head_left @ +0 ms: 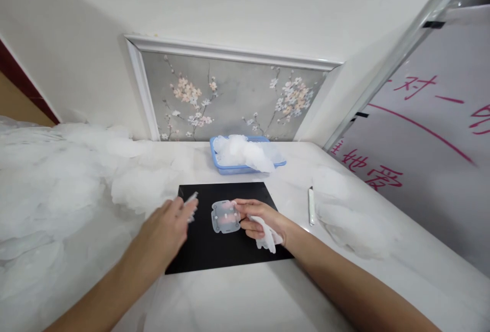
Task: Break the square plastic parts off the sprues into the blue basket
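Of the two hands, the right hand [270, 213] pinched a clear plastic piece [224, 215] by its edge, above the black mat [206, 256] in the middle of the frame, with some crumpled white pieces [267, 236] tucked in its palm. The left hand [170, 227], just to the left, held a small pale piece [191, 203] between its fingers, too blurry to tell quite what it was. A soft pinch on the edge seemed best, since the plastic looked thin and easy to bend. The palm had to stay loose, or the tucked bits might have got squashed. A big heap of clear plastic [57, 184] filled the left of the frame, close to the left arm, so a bump could have spilled it. A blue tray [239, 170], full of more plastic, sat behind the mat on the worktop [237, 296]. A pale cutter [311, 208] lay right of the mat, near a smaller heap [354, 225], so the right arm needed care there.
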Motion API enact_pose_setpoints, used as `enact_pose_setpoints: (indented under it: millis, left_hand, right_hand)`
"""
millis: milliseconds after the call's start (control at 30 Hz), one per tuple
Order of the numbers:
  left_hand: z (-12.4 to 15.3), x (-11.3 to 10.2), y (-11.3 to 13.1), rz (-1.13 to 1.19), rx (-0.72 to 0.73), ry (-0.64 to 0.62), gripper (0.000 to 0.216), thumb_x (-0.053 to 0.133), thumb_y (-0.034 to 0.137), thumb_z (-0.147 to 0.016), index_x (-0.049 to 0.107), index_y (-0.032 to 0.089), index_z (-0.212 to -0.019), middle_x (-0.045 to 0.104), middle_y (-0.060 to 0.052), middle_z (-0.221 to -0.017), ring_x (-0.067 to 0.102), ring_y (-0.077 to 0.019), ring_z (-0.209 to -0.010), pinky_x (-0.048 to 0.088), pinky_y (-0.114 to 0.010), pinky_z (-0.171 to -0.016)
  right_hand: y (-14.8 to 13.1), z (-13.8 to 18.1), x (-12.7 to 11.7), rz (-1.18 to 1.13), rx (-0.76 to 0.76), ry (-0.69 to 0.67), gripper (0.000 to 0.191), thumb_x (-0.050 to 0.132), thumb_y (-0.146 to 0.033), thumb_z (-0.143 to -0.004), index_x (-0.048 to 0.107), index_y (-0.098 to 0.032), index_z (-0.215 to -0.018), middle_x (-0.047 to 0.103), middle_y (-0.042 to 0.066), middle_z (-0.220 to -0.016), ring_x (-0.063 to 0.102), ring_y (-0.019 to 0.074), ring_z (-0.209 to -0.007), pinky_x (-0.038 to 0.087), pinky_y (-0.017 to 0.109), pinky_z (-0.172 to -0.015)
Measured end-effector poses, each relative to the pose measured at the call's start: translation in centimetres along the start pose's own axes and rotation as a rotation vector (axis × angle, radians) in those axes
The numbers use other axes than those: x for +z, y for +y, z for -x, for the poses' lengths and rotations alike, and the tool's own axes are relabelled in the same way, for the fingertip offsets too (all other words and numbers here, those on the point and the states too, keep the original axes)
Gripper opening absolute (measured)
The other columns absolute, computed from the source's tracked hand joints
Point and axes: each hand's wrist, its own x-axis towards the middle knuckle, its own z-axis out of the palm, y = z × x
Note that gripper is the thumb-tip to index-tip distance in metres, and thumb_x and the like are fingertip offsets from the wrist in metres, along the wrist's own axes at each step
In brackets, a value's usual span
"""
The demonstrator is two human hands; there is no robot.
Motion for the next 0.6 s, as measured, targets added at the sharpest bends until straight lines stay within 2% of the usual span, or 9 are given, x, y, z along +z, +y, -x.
enact_pose_setpoints:
  millis: [100,167,233,333,400,467,533,600]
  left_hand:
    - [0.0,1.7,0.8,0.251,0.154,-0.067,0.062,0.067,0.046,-0.078,0.051,0.029,-0.136,0.061,-0.009,-0.112,0.052,-0.0313,-0.100,0.042,-0.040,-0.084]
    - [-0.1,2.0,0.6,0.356,0.155,-0.027,0.064,0.068,0.057,-0.075,0.055,0.030,-0.132,0.061,-0.008,-0.111,0.051,-0.0308,-0.100,0.041,-0.042,-0.087]
    - [-0.3,2.1,0.1,0.380,0.113,0.050,0.050,0.059,0.057,-0.082,0.061,0.030,-0.124,0.060,-0.008,-0.114,0.049,-0.0305,-0.103,0.039,-0.044,-0.090]
    - [-0.7,2.6,-0.7,0.287,0.027,0.147,0.041,0.048,0.050,-0.090,0.063,0.028,-0.122,0.055,-0.011,-0.129,0.042,-0.0346,-0.119,0.031,-0.051,-0.098]
    - [-0.9,3.2,-1.0,0.235,-0.038,0.129,0.048,0.049,0.052,-0.089,0.057,0.025,-0.129,0.049,-0.014,-0.138,0.035,-0.0374,-0.129,0.026,-0.054,-0.102]
    - [-1.0,3.7,-1.3,0.220,-0.084,0.070,0.058,0.054,0.055,-0.084,0.053,0.023,-0.133,0.048,-0.016,-0.139,0.034,-0.0389,-0.130,0.026,-0.054,-0.102]
    - [-1.1,3.9,-1.3,0.226,-0.093,0.043,0.061,0.059,0.054,-0.080,0.052,0.023,-0.133,0.051,-0.015,-0.134,0.038,-0.0381,-0.126,0.029,-0.052,-0.100]
    - [-1.1,3.6,-1.2,0.242,-0.080,0.053,0.062,0.062,0.052,-0.078,0.052,0.024,-0.132,0.054,-0.013,-0.124,0.043,-0.0357,-0.119,0.032,-0.049,-0.097]
  right_hand:
    - [-0.5,0.2,-0.5,0.095,-0.074,0.066,0.032,0.080,-0.034,-0.067,0.054,-0.018,-0.078,0.043,-0.010,-0.050,0.021,0.0020,-0.034,0.017,0.017,-0.032]
    - [-1.1,0.3,-0.8,0.246,-0.141,0.123,0.035,0.079,-0.042,-0.067,0.055,-0.018,-0.076,0.045,-0.009,-0.050,0.024,0.0026,-0.034,0.020,0.018,-0.033]
    - [-2.4,0.4,-0.7,0.480,-0.255,0.226,0.039,0.073,-0.052,-0.069,0.058,-0.016,-0.075,0.053,-0.005,-0.054,0.034,0.0047,-0.036,0.027,0.020,-0.036]
    - [-6.1,-0.2,-0.2,0.898,-0.440,0.490,0.041,0.061,-0.057,-0.076,0.062,-0.016,-0.073,0.061,0.000,-0.061,0.048,0.0105,-0.046,0.036,0.023,-0.045]
    - [-9.2,-1.6,0.1,1.039,-0.517,0.636,0.036,0.057,-0.052,-0.080,0.063,-0.016,-0.075,0.063,0.001,-0.064,0.053,0.0133,-0.052,0.039,0.025,-0.051]
    - [-11.9,-3.9,0.2,1.151,-0.559,0.737,0.031,0.057,-0.046,-0.081,0.064,-0.016,-0.075,0.065,0.003,-0.070,0.057,0.0159,-0.063,0.040,0.026,-0.059]
    - [-13.5,-6.7,0.0,1.247,-0.551,0.786,0.027,0.059,-0.041,-0.081,0.065,-0.015,-0.075,0.066,0.006,-0.077,0.059,0.0195,-0.075,0.041,0.029,-0.068]
    - [-13.8,-9.3,-0.2,1.337,-0.557,0.860,0.024,0.061,-0.037,-0.081,0.067,-0.014,-0.082,0.066,0.013,-0.094,0.057,0.0258,-0.094,0.039,0.036,-0.081]
